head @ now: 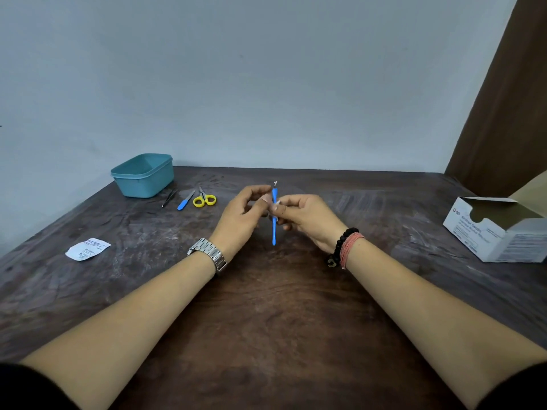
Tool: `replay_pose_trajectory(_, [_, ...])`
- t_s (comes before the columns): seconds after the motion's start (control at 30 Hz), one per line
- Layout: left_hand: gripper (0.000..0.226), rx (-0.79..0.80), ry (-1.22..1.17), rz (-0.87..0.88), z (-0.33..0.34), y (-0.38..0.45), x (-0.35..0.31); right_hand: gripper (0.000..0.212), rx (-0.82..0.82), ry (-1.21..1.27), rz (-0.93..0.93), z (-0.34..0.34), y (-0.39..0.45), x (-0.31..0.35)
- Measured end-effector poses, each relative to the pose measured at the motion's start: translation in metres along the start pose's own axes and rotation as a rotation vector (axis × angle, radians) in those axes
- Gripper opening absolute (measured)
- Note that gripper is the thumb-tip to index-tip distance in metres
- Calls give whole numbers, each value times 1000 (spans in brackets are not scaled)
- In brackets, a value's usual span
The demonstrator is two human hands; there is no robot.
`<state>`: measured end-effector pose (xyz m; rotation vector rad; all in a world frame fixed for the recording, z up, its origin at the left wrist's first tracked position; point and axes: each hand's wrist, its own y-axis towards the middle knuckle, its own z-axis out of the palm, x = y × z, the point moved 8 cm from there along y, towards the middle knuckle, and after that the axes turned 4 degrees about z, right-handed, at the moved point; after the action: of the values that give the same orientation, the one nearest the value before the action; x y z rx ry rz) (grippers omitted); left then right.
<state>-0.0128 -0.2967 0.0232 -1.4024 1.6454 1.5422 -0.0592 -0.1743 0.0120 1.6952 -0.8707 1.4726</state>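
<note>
Here the slim blue plastic tool with a small metal tip [274, 229] stands almost upright in the air above the middle of the dark wooden table [266, 306], held between both hands. The left hand [245, 214] curls thumb and forefinger onto its upper shaft, just below the tip. The right hand [307, 217] pinches the middle of the shaft through what looks like a small white wipe [276, 204]; its other fingers are folded underneath.

The tool is likely very light and stiff, and its smooth handle could turn slippery if the wipe is damp. The tip looks sharp, so the blue shaft is the safe place to hold it.

Far left stand a teal plastic tub [142, 176], black tweezers [169, 197], a second blue-handled blade [186, 200] and yellow-handled scissors [204, 199]. A torn white sachet [87, 249] lies near left, and an open white carton [497, 232] sits at the right.
</note>
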Motion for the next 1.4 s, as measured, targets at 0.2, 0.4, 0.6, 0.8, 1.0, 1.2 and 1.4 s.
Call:
replay_pose_trajectory(0.2, [9, -84, -190, -32, -9, -3, -1, 9, 148, 36, 29, 22, -5, -1])
replay_pose_trajectory(0.4, [9, -212, -352, -100, -22, 0, 13, 9, 133, -74, 9, 17, -6, -1])
replay_pose_trajectory(0.6, [11, -152, -332, -49, -13, 1, 7, 8, 68, -35, -11, 14, -3, -3])
replay_pose_trajectory(0.8, [3, -325, -500, -102, -29, 0, 16, 15, 125, -79, 11, 18, -4, -3])
replay_pose_trajectory(1.0, [7, -263, -472, -100, -24, 2, 15, 21, 106, -30, 22, 16, -5, -4])
replay_pose_trajectory(1.2, [13, -258, -512, -76, -25, 2, 13, 23, 130, -16, 65, 16, -4, -5])
replay_pose_trajectory(1.4, [7, -317, -480, -98, -32, 1, 14, 18, 118, 4, 74, 13, -3, -8])
